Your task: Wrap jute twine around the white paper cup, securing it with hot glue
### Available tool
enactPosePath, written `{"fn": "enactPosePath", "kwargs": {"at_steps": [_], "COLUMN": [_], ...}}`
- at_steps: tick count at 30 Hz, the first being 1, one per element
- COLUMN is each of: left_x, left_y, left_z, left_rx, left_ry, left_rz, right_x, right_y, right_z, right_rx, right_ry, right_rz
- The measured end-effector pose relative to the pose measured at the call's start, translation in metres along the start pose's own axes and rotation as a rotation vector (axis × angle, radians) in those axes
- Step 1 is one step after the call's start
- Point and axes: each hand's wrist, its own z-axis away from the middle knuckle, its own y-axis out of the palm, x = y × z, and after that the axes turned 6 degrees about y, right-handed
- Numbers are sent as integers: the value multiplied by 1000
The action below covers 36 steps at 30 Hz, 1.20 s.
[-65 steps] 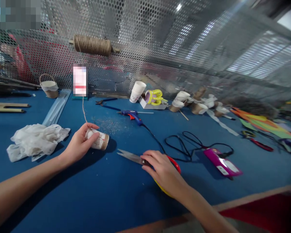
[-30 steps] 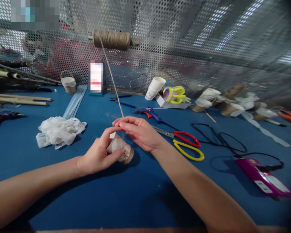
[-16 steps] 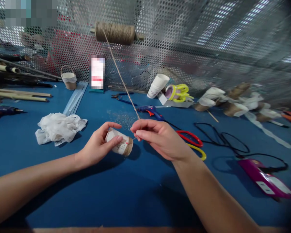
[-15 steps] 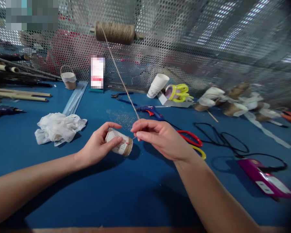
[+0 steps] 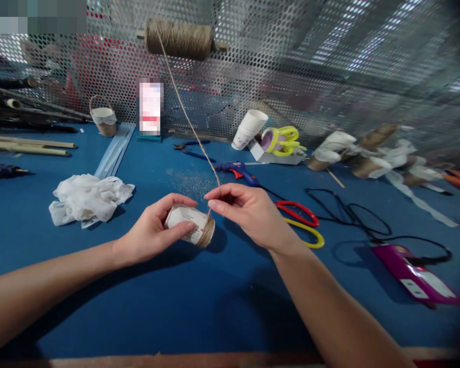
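1. White paper cup (image 5: 186, 220) printed with small marks lies tilted on its side in the left hand (image 5: 149, 230), its twine-wrapped end pointing right, beyond the thumb.
2. That hand grasps the cup's other end, thumb across the front, index finger along the upper side; whether the cup touches the table cannot be told.
3. Just beside the wrapped end, the right hand (image 5: 249, 212) pinches the twine (image 5: 187, 118) between thumb and fingers, above and right of the cup.
4. From that pinch the strand slants up to a spool of brown twine (image 5: 178, 40) before the perforated metal screen (image 5: 222, 87).
5. Scissors (image 5: 308, 224) with red and yellow handles lie partly behind the right wrist, near a blue glue gun (image 5: 240, 172).
6. Farther out on the blue table (image 5: 157, 312) are crumpled white fabric (image 5: 90, 198) at left, stacked paper cups (image 5: 249, 130) behind, and a magenta power strip (image 5: 412, 273) at right.
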Motion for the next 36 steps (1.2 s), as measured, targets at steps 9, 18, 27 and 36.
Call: {"fn": "enactPosePath", "kwargs": {"at_steps": [9, 18, 27, 36], "left_x": [1, 1, 2, 4], "left_y": [-2, -2, -4, -5], "left_z": [0, 0, 2, 5], "left_rx": [-1, 2, 43, 59], "left_ry": [33, 30, 95, 164], "left_rz": [-27, -33, -119, -125], "right_x": [1, 2, -3, -2], "right_y": [0, -2, 1, 4], "right_z": [1, 1, -1, -2], "right_rx": [-4, -9, 8, 26], "right_ry": [8, 12, 56, 83], "right_rz": [-25, -14, -6, -46]}}
